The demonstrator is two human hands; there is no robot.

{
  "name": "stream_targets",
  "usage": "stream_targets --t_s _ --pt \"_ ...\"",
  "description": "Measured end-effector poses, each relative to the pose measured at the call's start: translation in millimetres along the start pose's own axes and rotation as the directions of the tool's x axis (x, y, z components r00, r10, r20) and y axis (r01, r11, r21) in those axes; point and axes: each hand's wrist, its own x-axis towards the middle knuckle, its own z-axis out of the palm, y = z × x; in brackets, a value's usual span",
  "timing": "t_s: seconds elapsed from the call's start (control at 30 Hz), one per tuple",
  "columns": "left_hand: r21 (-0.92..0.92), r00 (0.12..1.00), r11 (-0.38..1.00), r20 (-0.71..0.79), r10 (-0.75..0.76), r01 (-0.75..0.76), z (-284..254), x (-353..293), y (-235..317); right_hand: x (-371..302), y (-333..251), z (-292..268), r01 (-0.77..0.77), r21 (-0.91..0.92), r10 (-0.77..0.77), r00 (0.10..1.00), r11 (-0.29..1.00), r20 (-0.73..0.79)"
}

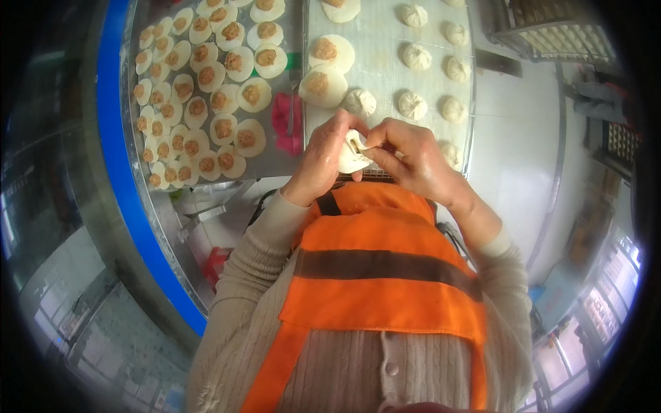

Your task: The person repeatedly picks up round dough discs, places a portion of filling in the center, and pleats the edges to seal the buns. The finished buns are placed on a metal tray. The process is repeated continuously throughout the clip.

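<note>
Between my two hands, just above the near edge of the tray, is a partly gathered bun (352, 157) of white dough with a small gap still showing at its top. My left hand (323, 153) cups it from the left side. The fingers of my right hand (407, 153) pinch the dough's rim from the right. Right beyond my hands a pleated bun (361, 102) lies on the mesh-lined tray (380, 55). Flat dough rounds topped with filling (323, 86) lie just left of that bun.
Many filled dough rounds (196, 107) cover the metal table at left, which has a blue edge (131, 199). A pink object (284, 124) with a spatula-like handle lies beside the tray. Pleated buns (413, 105) stand in rows on the tray. Racks of trays (561, 41) stand at far right.
</note>
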Motion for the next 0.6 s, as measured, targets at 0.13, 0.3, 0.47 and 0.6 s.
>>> stream_targets --t_s 0.13,0.3,0.47,0.6 --pt "0.203 0.963 0.957 -0.134 0.234 -0.205 -2 1 -2 3 1 1 -0.092 0.027 0.091 0.995 0.995 0.041" --pt "0.133 0.987 0.990 -0.145 0.072 -0.053 -9 3 2 5 1 4 0.088 -0.010 -0.088 0.994 0.996 0.064" --pt "-0.041 0.980 0.989 -0.151 0.133 -0.140 -2 1 2 7 2 5 0.027 -0.018 -0.025 0.997 0.999 0.074" --pt "-0.168 0.984 0.984 -0.175 0.020 -0.050 -7 -7 -3 7 4 6 0.076 -0.023 -0.073 0.991 0.997 0.112"
